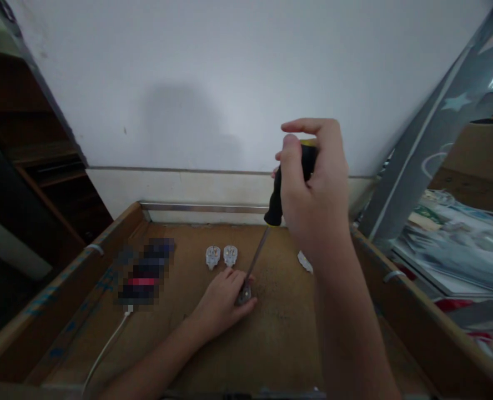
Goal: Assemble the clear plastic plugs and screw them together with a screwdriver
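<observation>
My right hand point(313, 194) is wrapped round the black and yellow handle of a screwdriver point(277, 203), held upright and leaning left. Its metal shaft runs down to a small clear plug part point(244, 295) on the wooden tabletop point(271, 333). My left hand point(224, 300) lies on the table with its fingers closed on that plug part, pinning it under the screwdriver tip. Two more clear plug parts point(222, 256) stand side by side just behind my left hand.
A raised wooden rim point(42, 305) borders the table on the left and right. A blurred dark object point(146, 272) with a white cable point(105, 350) lies at the left. Another white piece point(305, 261) peeks out behind my right forearm. A grey metal frame point(429, 139) leans at right.
</observation>
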A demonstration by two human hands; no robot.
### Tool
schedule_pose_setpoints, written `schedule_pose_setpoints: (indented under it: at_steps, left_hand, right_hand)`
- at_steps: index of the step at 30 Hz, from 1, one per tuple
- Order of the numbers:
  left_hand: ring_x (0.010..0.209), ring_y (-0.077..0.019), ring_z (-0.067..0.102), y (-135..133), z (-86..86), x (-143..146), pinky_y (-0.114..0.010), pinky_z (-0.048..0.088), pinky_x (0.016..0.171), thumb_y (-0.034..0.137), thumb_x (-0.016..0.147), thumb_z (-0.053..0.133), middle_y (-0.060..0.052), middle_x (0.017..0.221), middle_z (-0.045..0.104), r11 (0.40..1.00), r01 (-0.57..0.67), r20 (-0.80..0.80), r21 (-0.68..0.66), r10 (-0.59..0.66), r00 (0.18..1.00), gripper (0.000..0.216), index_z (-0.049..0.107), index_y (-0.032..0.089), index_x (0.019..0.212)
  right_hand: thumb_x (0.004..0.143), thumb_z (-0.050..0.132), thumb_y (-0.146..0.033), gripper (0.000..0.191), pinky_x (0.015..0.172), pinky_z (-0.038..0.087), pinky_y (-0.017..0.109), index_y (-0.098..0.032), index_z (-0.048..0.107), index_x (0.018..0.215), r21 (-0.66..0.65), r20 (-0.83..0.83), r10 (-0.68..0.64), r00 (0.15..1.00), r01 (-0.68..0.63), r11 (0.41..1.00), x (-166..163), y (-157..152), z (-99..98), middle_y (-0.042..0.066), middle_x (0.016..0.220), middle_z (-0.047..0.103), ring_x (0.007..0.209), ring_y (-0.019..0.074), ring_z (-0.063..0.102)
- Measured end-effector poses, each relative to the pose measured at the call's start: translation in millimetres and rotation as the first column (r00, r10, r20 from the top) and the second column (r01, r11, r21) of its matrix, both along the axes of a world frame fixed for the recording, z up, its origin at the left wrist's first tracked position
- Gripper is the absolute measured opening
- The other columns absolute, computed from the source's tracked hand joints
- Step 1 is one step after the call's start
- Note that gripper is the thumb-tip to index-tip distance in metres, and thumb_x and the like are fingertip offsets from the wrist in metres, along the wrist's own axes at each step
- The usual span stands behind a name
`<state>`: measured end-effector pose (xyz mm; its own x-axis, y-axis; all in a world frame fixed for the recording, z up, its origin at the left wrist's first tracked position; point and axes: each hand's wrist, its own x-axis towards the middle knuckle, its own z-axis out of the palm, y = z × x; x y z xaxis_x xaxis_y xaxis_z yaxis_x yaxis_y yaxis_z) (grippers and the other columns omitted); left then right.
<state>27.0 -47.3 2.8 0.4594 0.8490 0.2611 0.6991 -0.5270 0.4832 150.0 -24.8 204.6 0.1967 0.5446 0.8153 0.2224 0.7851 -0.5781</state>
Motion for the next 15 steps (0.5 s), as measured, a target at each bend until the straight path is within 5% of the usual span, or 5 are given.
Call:
schedule_pose_setpoints:
  at_steps: [2,4,7,12,15]
  left_hand:
    - [0.095,-0.0239,0.054,-3.8,-0.2,-1.8,-0.038,0.046,0.085,0.028,0.082,0.060,-0.008,0.099,0.060,1.000,-0.008,0.011,-0.003,0.008,1.000,0.026,0.057,0.016,0.104]
    - [0.095,-0.0233,0.054,-6.1,0.2,-3.6,-0.037,0.046,0.085,0.029,0.083,0.059,-0.008,0.098,0.060,1.000,0.005,0.029,-0.004,-0.005,1.000,0.024,0.057,0.016,0.103]
    - [0.094,-0.0223,0.055,-6.6,0.4,-5.5,-0.036,0.045,0.084,0.029,0.085,0.057,-0.006,0.095,0.061,0.999,0.030,0.061,0.016,-0.031,0.998,0.022,0.058,0.017,0.103]
    - [0.093,-0.0225,0.055,-4.4,-1.3,-5.8,-0.036,0.045,0.084,0.028,0.084,0.056,-0.006,0.096,0.062,0.998,0.037,0.077,0.051,-0.041,0.996,0.021,0.058,0.017,0.102]
    - [0.093,-0.0235,0.055,-3.3,-1.6,-5.4,-0.038,0.044,0.084,0.030,0.084,0.057,-0.007,0.095,0.063,0.996,0.049,0.063,0.077,-0.054,0.997,0.021,0.058,0.017,0.101]
  right_hand:
    - [0.086,0.049,-0.027,0.005,0.049,0.041,0.023,-0.024,0.047,0.083,-0.118,-0.090,0.368,0.926,-0.376,0.919,2.1,-0.1,5.4,-0.007,0.056,0.044,0.048,0.0095,0.046]
    - [0.086,0.049,-0.038,0.019,0.045,0.040,0.023,-0.024,0.045,0.075,-0.235,-0.179,0.685,0.706,-0.707,0.667,2.2,-0.3,11.5,-0.010,0.046,0.035,0.038,0.0083,0.037]
    - [0.083,0.051,-0.051,0.035,0.050,0.044,0.024,-0.022,0.044,0.064,-0.345,-0.206,0.847,0.490,-0.846,0.405,-1.3,0.8,18.0,-0.009,0.046,0.034,0.040,0.0076,0.037]
    - [0.084,0.055,-0.032,0.025,0.066,0.042,0.027,-0.020,0.050,0.063,-0.173,0.223,0.253,0.942,-0.217,0.961,-16.6,-11.9,20.8,0.001,0.067,0.049,0.065,0.0116,0.049]
    - [0.086,0.045,-0.018,0.013,0.069,0.041,0.028,-0.020,0.050,0.074,-0.040,0.304,0.040,0.952,-0.029,0.999,-22.8,-28.5,21.3,0.001,0.071,0.049,0.068,0.0118,0.049]
